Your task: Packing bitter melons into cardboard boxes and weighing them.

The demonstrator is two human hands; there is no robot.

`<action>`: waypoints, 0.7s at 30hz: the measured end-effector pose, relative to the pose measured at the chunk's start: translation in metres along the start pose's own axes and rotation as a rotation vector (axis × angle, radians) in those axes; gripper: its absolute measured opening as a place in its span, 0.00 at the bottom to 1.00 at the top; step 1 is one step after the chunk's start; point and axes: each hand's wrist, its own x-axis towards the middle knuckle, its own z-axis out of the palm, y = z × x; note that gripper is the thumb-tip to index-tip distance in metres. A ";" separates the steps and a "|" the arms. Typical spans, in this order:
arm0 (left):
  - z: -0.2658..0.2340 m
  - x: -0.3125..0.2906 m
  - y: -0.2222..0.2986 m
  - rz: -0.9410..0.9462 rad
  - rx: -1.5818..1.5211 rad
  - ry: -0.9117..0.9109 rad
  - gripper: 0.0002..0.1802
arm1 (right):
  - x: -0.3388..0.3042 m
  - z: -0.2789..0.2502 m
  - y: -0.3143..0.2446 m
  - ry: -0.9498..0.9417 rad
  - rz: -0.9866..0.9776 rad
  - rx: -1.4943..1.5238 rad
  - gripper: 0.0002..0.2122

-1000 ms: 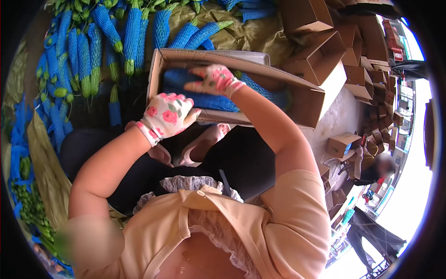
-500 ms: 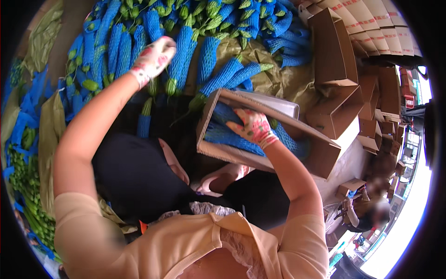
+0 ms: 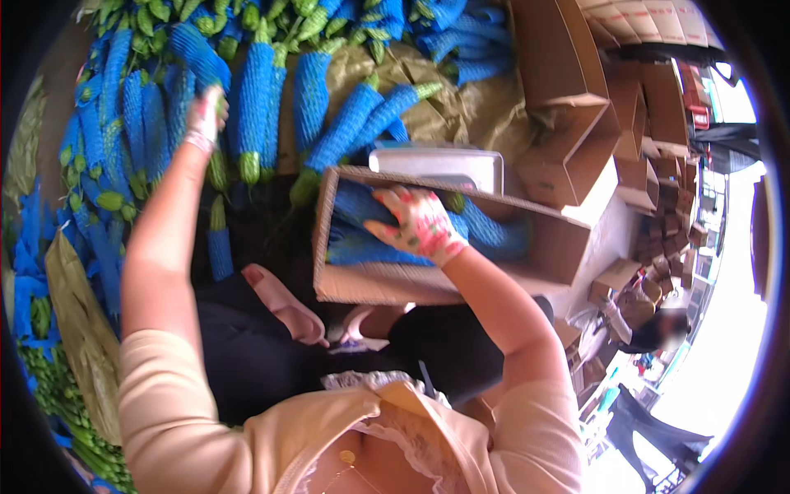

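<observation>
At the wearer's eleven o'clock, the left floral-gloved hand (image 3: 206,119) touches a long blue-netted green gourd (image 3: 196,51), grip unclear; at one, the right (image 3: 420,224) spreads over netted gourds (image 3: 494,230) inside a brown cardboard box (image 3: 387,284).

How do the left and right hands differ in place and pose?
The left hand is by a blue-netted gourd; the right hand is inside the cardboard box. The left hand appears nearly edge-on; the right hand shows its back, thumb apart. Both wear patterned gloves.
</observation>
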 end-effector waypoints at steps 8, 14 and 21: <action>0.082 -0.253 0.156 0.276 -0.137 -0.624 0.20 | -0.026 -0.039 -0.008 0.035 0.148 0.839 0.26; 0.128 -0.344 0.109 0.746 0.358 -1.156 0.31 | -0.096 -0.151 -0.073 0.498 0.174 1.578 0.23; 0.155 -0.321 0.057 0.698 1.609 -0.797 0.40 | -0.181 -0.200 0.001 0.357 0.277 1.198 0.28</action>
